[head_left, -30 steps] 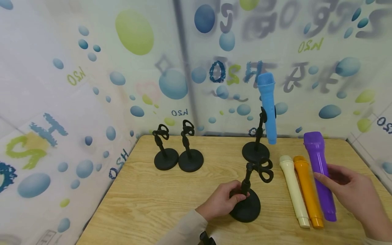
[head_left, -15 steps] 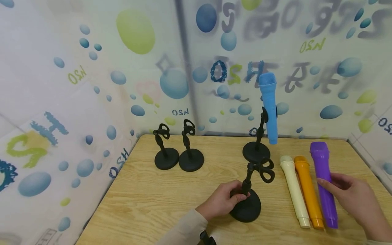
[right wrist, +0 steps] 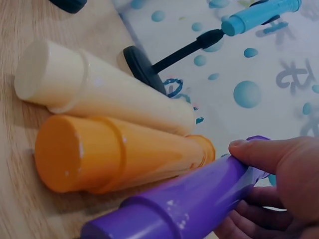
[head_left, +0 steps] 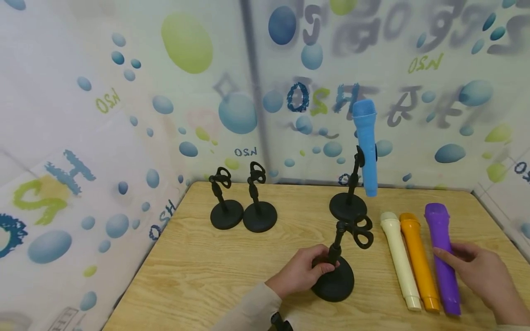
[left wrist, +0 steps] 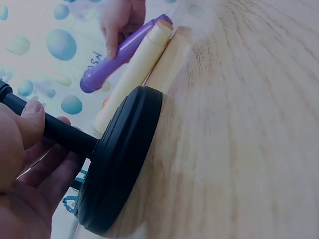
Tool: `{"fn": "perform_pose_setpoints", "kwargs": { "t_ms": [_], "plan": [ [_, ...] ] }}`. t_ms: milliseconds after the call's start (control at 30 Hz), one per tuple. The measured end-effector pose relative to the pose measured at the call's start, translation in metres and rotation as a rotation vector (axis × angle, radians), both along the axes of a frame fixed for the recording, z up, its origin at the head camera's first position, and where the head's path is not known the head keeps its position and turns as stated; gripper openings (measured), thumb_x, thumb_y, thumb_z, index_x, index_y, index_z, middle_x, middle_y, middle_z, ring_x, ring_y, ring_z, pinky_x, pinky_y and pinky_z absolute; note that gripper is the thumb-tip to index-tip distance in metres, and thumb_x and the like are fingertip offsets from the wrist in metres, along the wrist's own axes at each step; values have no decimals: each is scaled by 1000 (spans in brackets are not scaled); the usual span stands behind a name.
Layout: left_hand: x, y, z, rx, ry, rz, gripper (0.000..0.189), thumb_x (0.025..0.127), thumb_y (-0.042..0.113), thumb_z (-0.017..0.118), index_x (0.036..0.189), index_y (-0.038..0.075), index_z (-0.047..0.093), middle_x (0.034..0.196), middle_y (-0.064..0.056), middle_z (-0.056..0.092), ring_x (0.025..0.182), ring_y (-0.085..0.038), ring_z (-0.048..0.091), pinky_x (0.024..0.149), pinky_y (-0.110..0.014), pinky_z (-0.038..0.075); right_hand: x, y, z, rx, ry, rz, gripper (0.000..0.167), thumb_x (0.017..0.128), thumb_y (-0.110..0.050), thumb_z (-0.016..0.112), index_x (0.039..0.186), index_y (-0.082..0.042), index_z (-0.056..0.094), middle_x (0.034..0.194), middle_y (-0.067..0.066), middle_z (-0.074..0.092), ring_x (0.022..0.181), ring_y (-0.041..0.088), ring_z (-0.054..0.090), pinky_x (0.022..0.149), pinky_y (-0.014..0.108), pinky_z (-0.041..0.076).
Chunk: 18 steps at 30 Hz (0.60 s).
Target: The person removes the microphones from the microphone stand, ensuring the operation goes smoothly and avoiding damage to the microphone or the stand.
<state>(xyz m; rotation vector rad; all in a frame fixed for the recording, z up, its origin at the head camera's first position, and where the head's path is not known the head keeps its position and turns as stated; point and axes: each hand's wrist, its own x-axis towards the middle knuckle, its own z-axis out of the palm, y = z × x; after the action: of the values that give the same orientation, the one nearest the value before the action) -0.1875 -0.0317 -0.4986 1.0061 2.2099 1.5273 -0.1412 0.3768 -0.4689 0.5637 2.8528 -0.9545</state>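
My left hand grips the post of a black microphone stand, low down near its round base. The stand's ring clip at the top holds nothing. In the left wrist view, fingers and thumb close around the post. On the right, my right hand holds a purple toy microphone around its middle, thumb on the near side. An orange microphone and a cream microphone lie side by side just left of it. In the right wrist view the purple handle runs beside the orange one.
A blue microphone sits tilted upright in another black stand at the back. Two more stands with bare clips stand at the back left. A patterned wall rises behind the wooden table.
My right hand has lowered the purple microphone and drawn it towards me and slightly right, beside the orange one. My left hand keeps its hold on the stand.
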Motion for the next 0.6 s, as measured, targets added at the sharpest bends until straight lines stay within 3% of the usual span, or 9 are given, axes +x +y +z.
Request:
{"fn": "perform_pose_setpoints", "kwargs": {
  "t_ms": [200,400,600],
  "plan": [
    [0,0,-1,-8,21,1,25,107,14,66,131,5,69,121,-8,80,117,-4,73,103,-20,56,-5,6,-9,-19,-62,31,96,106,-64,57,148,21,45,149,47,47,116,59,61,88,62,56],
    [1,1,0,0,-6,0,26,107,13,66,131,3,68,121,-12,80,115,-3,73,103,-19,56,-7,11,-17,-11,-86,49,95,106,-64,57,143,23,48,141,48,52,103,49,69,84,58,59],
    [0,1,0,-1,-13,-3,25,107,14,66,130,5,69,122,-10,80,116,-4,72,103,-19,55,-8,10,-20,-8,-99,41,92,106,-62,58,142,23,50,138,48,54,103,50,69,85,59,58]
  ]
}}
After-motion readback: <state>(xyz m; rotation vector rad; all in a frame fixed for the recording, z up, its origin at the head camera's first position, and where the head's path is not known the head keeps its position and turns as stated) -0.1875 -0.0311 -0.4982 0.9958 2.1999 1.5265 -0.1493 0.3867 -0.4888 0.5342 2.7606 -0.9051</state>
